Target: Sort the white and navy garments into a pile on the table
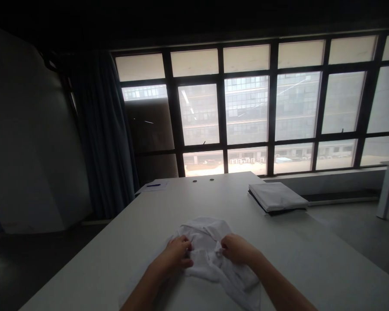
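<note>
Closest to the camera are a left hand point(172, 255) and a right hand point(238, 249), both bare, on arms that come up from the bottom of the view. The hands are apart, with a small gap between them, and each one is curled over a fold of a crumpled white cloth point(205, 235). It may be a thin shirt, but it is too bunched up to tell. The cloth lies in a soft heap near the close edge of a long, pale grey table point(314, 263), and one part of it hangs down toward the bottom of the view.

This cloth looks light, soft and floppy. It should be easy to lift, but it will bend and slump at once. A good place to hold it would be by a clear edge or a fold, with the fingers pinched on it.

Farther along the table, to the right, sits a neat stack of folded white cloth point(275, 196) on top of something dark. Near the far end lies a sheet of white paper point(155, 186) with a blue pen point(153, 185) on it. Behind the table is a big window with dark frames point(272, 108), and a dark blue curtain point(102, 129) hangs to its left.
</note>
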A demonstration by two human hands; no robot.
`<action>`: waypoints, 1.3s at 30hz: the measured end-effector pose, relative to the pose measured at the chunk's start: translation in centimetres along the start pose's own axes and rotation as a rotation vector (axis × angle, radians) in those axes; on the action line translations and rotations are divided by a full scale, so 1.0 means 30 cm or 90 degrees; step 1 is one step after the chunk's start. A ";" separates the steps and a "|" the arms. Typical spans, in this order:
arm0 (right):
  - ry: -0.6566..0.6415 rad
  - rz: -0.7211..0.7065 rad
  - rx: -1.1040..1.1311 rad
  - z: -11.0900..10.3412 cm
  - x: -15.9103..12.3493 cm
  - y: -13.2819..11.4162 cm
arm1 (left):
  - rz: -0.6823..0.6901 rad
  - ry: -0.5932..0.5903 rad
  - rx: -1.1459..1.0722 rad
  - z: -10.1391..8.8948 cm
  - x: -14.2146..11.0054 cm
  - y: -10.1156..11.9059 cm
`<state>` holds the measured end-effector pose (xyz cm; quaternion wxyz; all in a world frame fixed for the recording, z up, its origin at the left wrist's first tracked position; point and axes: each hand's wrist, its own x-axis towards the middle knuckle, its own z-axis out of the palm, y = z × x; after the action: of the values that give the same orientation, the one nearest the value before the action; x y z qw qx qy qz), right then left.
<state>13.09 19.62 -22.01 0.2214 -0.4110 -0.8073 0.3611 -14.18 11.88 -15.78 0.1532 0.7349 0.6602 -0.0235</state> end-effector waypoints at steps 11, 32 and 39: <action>0.221 0.266 0.028 -0.439 -0.009 0.252 | 0.049 -0.311 -0.355 -0.381 -0.275 0.095; -0.103 0.051 -0.149 0.102 -0.024 -0.143 | -0.114 -0.049 -0.095 -0.026 -0.031 -0.222; -0.074 -0.037 -0.084 -0.286 -0.033 -0.075 | -0.100 -0.116 -0.177 -0.148 -0.079 -0.272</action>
<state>18.14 21.33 -14.84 0.1571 -0.3792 -0.8524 0.3238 -23.21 11.41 -12.57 0.3099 0.6480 0.6956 -0.0105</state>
